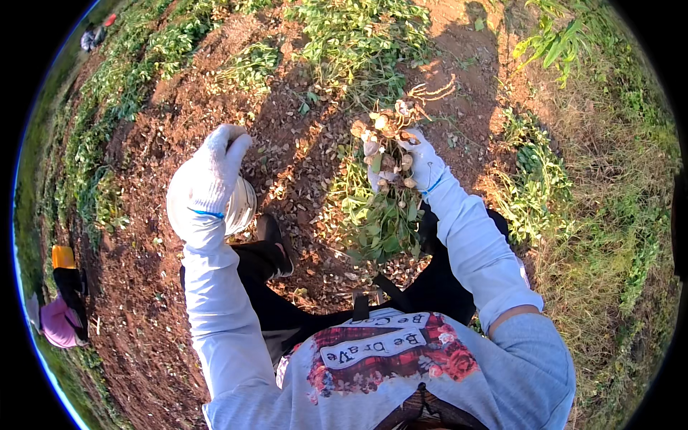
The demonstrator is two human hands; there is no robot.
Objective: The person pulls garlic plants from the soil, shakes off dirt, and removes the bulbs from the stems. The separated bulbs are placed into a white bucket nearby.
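Observation:
My right hand [427,161], in a white knit glove, grips an uprooted peanut plant [389,145]. Its pods and bare roots point away from me, and its green leaves [384,231] hang towards my legs. To the left, my gloved left hand [215,164] is over a white bucket [243,207], covering much of its opening. The fingers and thumb of that hand are bent towards each other; whether anything is between them cannot be told. What the bucket holds is hidden.
Reddish soil [215,123] strewn with dry leaves surrounds my feet. Heaps of peanut plants [360,43] lie ahead, with more rows [156,59] at left. Dry grass [607,231] borders the right side. A person in pink [60,322] is at far left near a yellow container [63,257].

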